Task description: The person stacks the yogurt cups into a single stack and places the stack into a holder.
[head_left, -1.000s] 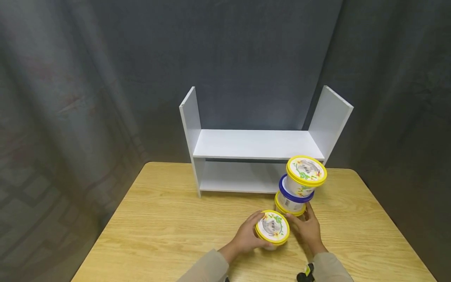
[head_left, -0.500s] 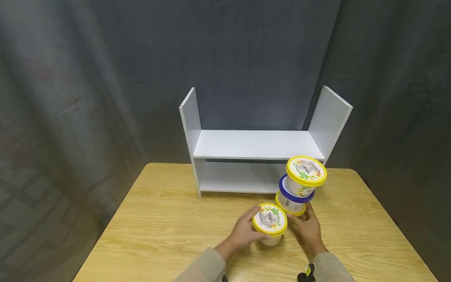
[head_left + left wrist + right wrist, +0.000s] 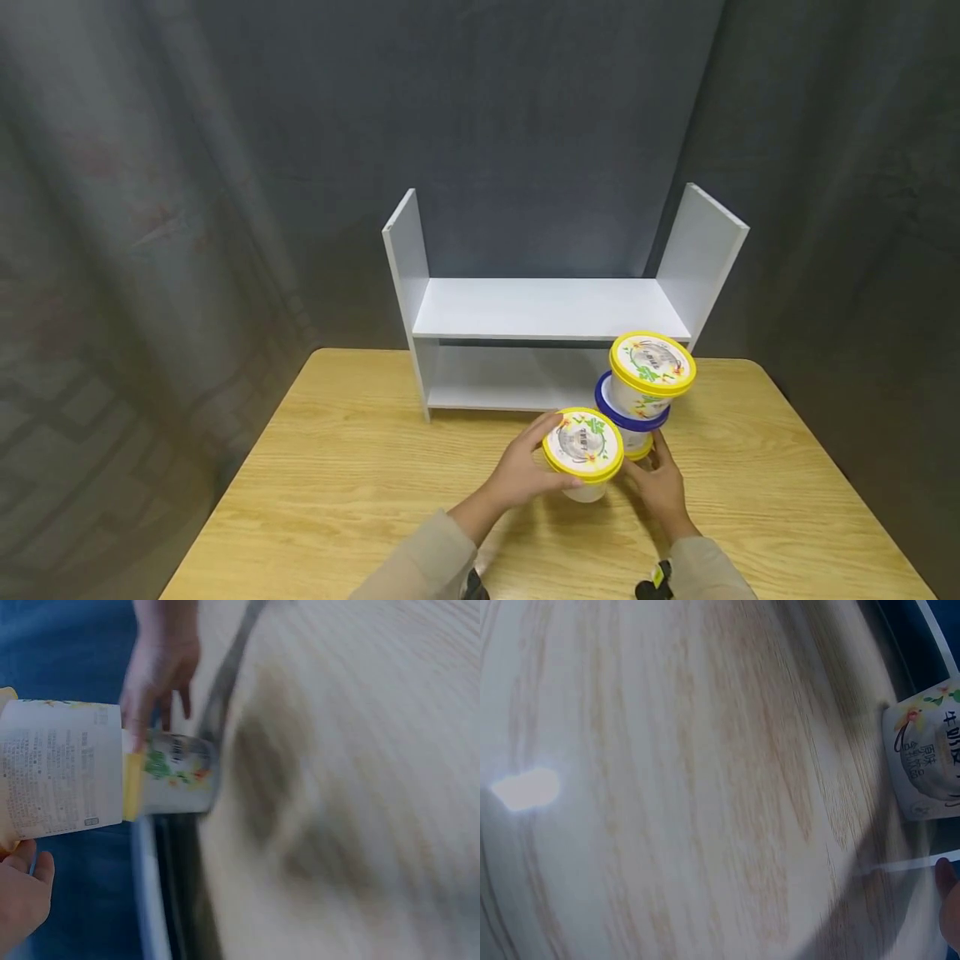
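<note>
While my left hand grips a yellow-lidded tub, thumb bent along its near side just under the rim and fingers curved round its left side, my right hand holds the bottom tub of a stack of three, thumb at the front and a finger along the right side; the other right fingers are partly hidden, so I cannot tell how each one lies. The overhanging rim (a natural ledge) presumably gives my left grip its security. That tub is nearly upright, lid uppermost, apparently raised off the table, just in front and to the left of the stack, where it hides much of the bottom tub from the head view. My low right hold likely steadies the column at its foot, since a blue-lidded tub rests on the bottom one and a top tub with a yellow lid crowns both. Behind stands a white shelf unit; the stack is before its right end, partly obstructing the front of the lower board there. Dark curtains close off the background, and a small black device sits beside my right sleeve.
</note>
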The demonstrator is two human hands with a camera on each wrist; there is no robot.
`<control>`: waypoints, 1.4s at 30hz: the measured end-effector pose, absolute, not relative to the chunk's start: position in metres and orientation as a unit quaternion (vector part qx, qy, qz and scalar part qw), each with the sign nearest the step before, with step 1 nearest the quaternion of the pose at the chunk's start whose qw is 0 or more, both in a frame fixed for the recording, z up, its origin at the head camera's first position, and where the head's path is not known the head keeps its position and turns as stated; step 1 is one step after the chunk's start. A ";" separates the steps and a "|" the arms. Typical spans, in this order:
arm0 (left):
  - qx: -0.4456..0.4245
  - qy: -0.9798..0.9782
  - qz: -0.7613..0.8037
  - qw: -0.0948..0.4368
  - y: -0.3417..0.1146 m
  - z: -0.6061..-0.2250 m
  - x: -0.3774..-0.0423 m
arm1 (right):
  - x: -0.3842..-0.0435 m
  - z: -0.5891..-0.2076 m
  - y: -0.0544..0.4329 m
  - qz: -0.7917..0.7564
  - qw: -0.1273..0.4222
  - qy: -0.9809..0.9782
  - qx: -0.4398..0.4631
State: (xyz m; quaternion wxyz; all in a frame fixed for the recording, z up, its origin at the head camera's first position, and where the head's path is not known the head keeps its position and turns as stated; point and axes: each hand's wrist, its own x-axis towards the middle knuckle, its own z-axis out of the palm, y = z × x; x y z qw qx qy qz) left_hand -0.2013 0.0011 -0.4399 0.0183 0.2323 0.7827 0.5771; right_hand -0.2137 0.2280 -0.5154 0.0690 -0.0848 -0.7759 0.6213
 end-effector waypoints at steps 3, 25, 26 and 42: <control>0.248 0.774 0.583 0.025 0.001 -0.427 -0.199 | -0.213 -0.516 0.228 0.612 0.065 -0.784 -0.086; 0.357 0.741 0.569 -0.007 0.006 -0.337 -0.199 | -0.213 -0.518 0.230 0.579 0.085 -0.807 -0.081; 0.360 0.739 0.570 -0.011 0.007 -0.333 -0.199 | -0.213 -0.518 0.230 0.586 0.081 -0.802 -0.076; 0.308 0.746 0.591 0.010 0.023 -0.282 -0.220 | -0.214 -0.517 0.233 0.588 0.070 -0.802 -0.078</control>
